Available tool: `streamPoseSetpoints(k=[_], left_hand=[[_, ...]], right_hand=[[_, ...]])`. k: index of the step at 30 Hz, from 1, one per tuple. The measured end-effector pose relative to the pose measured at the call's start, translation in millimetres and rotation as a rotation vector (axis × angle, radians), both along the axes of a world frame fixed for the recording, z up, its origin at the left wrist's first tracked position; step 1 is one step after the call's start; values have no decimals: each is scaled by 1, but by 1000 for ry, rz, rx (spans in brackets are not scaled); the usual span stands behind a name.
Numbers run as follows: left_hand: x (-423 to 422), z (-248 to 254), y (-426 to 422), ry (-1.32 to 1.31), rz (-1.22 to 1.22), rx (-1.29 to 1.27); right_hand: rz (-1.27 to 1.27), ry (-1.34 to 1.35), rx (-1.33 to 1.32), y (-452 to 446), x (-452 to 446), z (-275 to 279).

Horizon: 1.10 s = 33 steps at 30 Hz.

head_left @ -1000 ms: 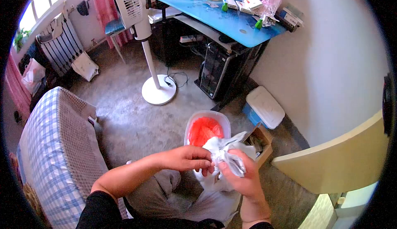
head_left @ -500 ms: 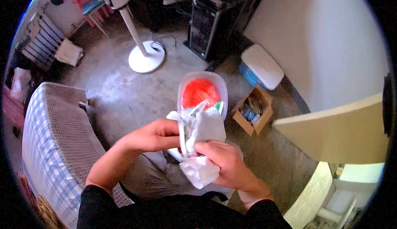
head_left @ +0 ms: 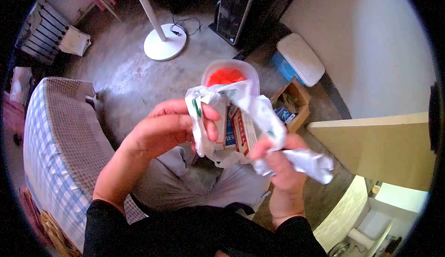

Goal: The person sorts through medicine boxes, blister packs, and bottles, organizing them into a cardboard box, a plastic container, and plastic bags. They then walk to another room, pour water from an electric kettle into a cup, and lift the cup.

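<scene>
A white plastic bag with green print is spread above my lap, its mouth pulled wide. Inside it, several small cardboard boxes stand side by side, in white, red and blue. My left hand grips the bag's left edge with curled fingers, the plastic passing between them. On the other side, my right hand is closed around the right edge, and a twisted end of the bag sticks out past the fist. This hand is slightly blurred. Beyond the bag stands a clear plastic tub holding something bright red, partly hidden by the bag.
An open cardboard box with items in it lies right of the tub, near a white-lidded blue container. A white round stand base and black computer tower stand ahead. A checked-cloth-covered seat is at left.
My hands have moved apart, the right one going rightward. The bunched bag is now pulled open, showing the boxes inside. The view has tilted slightly down.
</scene>
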<state>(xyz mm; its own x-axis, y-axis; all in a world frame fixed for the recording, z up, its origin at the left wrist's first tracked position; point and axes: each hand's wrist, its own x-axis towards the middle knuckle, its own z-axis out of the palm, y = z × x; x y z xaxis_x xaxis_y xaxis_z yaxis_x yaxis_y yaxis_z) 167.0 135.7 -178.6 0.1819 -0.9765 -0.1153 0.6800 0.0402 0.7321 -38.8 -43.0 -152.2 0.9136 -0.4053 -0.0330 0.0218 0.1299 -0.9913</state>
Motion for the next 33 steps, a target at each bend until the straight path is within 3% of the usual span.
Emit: streamPoseSetpoints(k=[2, 7, 14, 17, 29, 33], left_hand=[[3, -5, -1, 58, 31, -99], [6, -5, 0, 55, 78, -97], [4, 0, 2, -2, 89, 191], [1, 4, 0, -62, 47, 279], [-8, 10, -12, -97, -24, 341], [-13, 11, -14, -74, -60, 323]], right_hand=[[-278, -105, 27, 1, 0, -4], [-344, -237, -88, -41, -23, -21], [-503, -48, -234, -60, -51, -33], [-487, 78, -380, -62, -61, -38], [-381, 159, -374, -65, -87, -37], [-771, 242, -802, -68, -82, -46]])
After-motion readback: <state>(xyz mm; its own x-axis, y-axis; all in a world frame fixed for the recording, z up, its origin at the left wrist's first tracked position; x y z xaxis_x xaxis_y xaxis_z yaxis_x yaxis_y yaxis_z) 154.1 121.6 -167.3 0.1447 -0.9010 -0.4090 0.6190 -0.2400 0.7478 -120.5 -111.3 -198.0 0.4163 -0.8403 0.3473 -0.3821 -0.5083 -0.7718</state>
